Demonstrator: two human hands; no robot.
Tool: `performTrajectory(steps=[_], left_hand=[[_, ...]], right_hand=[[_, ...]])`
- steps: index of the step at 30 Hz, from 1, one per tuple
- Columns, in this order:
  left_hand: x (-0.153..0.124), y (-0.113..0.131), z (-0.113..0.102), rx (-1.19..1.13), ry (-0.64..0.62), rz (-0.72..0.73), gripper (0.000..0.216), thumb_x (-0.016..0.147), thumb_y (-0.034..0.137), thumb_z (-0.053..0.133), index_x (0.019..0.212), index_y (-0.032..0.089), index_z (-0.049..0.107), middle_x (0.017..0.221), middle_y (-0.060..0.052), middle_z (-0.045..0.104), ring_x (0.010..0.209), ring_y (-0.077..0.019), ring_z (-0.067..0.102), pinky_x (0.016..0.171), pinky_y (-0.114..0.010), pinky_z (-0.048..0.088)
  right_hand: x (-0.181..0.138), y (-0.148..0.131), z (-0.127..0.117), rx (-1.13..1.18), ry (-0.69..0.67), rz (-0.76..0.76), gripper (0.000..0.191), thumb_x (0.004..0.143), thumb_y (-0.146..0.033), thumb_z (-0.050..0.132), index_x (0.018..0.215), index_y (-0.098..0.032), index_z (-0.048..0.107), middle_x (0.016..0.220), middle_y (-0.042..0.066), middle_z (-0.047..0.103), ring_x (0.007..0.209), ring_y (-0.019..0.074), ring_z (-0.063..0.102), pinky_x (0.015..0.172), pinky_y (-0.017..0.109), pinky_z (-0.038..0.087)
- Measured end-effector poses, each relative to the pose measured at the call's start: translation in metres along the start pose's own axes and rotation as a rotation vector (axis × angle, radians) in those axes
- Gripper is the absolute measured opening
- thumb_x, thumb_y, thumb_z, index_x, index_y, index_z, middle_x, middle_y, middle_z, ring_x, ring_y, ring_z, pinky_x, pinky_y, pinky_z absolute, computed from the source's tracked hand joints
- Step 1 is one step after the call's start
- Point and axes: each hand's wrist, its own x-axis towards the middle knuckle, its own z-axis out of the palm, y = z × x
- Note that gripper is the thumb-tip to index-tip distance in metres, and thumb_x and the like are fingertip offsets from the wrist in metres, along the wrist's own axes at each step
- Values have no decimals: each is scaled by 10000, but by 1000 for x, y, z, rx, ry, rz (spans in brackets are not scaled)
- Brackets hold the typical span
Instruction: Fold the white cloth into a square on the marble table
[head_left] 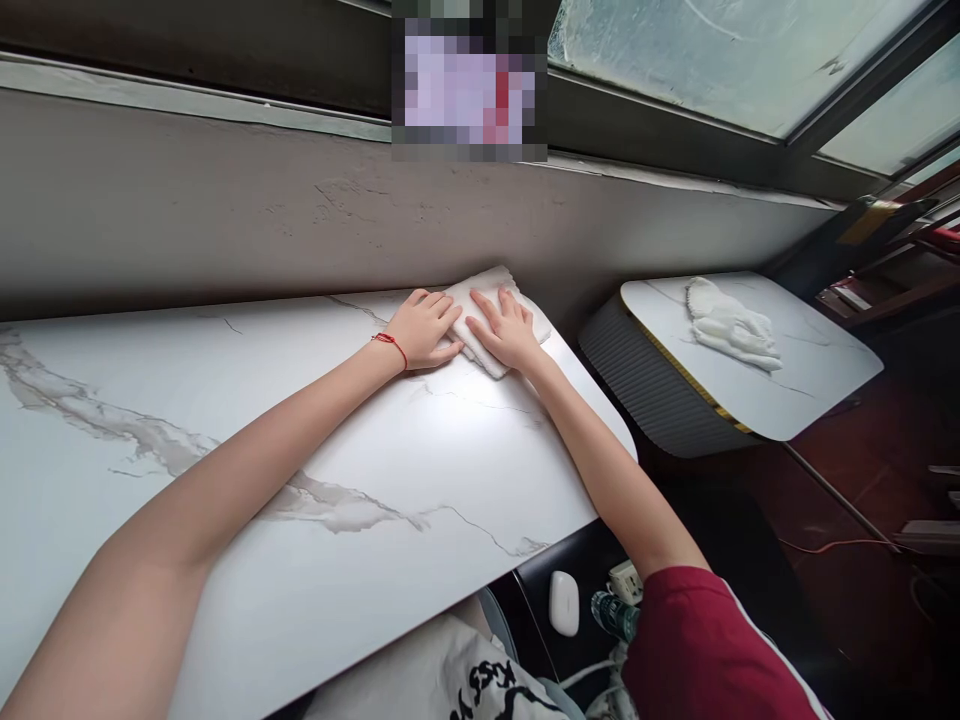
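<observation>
A folded white cloth (501,288) lies at the far right corner of the white marble table (360,440), close to the grey wall. My left hand (426,328) rests flat on the cloth's left side, fingers stretched out; a red string circles its wrist. My right hand (508,330) lies flat on the cloth's right side, fingers spread. Both arms reach across the tabletop.
A second small marble table (810,385) stands to the right with a crumpled white cloth (731,325) on it. A dark gap separates the two tables. Below the table edge lie a white earbud case (564,602), a power strip (624,580) and a bottle (615,614).
</observation>
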Motion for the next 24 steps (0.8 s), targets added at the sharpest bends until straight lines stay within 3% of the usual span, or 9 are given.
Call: performTrajectory(steps=[10,16,24], left_hand=[[-4,17,3,-19,-97,-142,630,949,417,381,1441,31,454,1540,-227,417,1448,-358,339,1143,-523,263],[-4,22,0,-60,-102,-172,618,929,420,417,1439,74,473,1541,-200,429,1455,-341,336,1139,-508,279],[-5,38,4,-96,-103,-239,623,929,396,421,1460,71,448,1561,-197,402,1485,-330,288,1148,-498,275]], right_hand=[[1,2,3,7,36,17,614,998,-513,313,1519,-196,389,1549,198,351,1479,333,253,1160,534,222],[-3,-3,-6,21,23,21,532,975,-440,353,1420,-170,461,1404,184,494,1375,307,392,1132,521,301],[-16,-11,-22,23,-35,91,509,950,-410,361,1389,-170,458,1371,187,503,1337,308,432,1136,523,298]])
